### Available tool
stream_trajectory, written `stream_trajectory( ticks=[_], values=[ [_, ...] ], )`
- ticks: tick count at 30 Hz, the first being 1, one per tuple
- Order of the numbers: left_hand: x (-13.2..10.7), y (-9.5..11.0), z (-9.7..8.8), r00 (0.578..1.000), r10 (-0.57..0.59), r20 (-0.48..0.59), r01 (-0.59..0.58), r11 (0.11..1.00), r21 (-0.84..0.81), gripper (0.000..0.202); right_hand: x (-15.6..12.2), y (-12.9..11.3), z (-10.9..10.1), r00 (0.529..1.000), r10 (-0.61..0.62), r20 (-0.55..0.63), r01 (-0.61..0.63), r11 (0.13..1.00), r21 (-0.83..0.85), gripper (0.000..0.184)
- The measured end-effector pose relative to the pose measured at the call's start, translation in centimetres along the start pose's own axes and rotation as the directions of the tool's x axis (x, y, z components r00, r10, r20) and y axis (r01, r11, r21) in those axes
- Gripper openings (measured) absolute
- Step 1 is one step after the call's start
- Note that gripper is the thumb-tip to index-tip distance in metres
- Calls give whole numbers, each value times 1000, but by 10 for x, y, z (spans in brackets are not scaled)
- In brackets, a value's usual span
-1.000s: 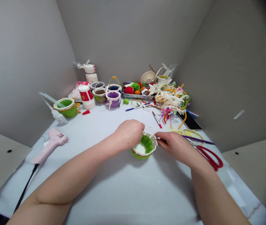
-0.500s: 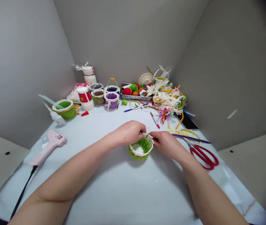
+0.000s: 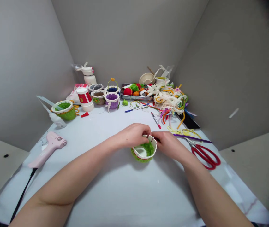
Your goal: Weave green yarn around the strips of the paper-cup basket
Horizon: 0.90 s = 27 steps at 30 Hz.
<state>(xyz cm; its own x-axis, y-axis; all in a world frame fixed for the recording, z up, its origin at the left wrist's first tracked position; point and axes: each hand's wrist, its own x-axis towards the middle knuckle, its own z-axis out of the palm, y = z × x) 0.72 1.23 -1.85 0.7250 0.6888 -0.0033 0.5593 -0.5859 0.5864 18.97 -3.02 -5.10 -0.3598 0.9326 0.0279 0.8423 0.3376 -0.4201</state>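
A small green yarn-woven cup basket [image 3: 142,157] with a white slotted rim stands on the table between my hands, its opening facing up toward me. My left hand [image 3: 138,134] bends over the far left of the rim, fingers closed on its edge. At the right side, my right hand [image 3: 165,141] has its fingers curled against the outside of the rim. A dark red strand shows along the slots. My fingertips are partly hidden, so whether the right one pinches the strand or the rim is unclear.
On the left lie a pink glue gun [image 3: 50,146], a white glue bottle [image 3: 58,120] and a green basket [image 3: 66,113]. Red scissors [image 3: 206,156], a pen [image 3: 156,120] and a phone [image 3: 190,122] lie right. Behind are small baskets [image 3: 112,101], a yarn tray [image 3: 136,97] and a heap of strips [image 3: 171,101].
The cup basket has shifted slightly to the right, and my left hand has moved right along with it. My right hand stays at the rim's right side.
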Motion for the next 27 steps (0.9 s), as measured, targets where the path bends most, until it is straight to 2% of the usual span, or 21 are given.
stream_trajectory(
  ticks=[5,9,13,23,27],
  values=[
    [1,-5,6,997,-5,-83,10,997,71,14,-1,4,-8,1000,-6,16,6,1000,8,22],
    [0,-4,6,994,-13,-113,24,995,96,15,-6,8,-21,998,-31,-46,36,992,124,19],
    [1,-4,8,989,-37,-144,45,998,54,15,-11,5,-29,989,-88,-117,111,973,202,19],
    [2,-5,11,988,-42,-152,51,997,57,16,-10,-10,-23,965,-105,-242,151,973,177,16],
    [3,-4,12,988,-39,-148,49,997,66,16,-13,-13,-26,957,-180,-227,212,969,125,17]
  ],
)
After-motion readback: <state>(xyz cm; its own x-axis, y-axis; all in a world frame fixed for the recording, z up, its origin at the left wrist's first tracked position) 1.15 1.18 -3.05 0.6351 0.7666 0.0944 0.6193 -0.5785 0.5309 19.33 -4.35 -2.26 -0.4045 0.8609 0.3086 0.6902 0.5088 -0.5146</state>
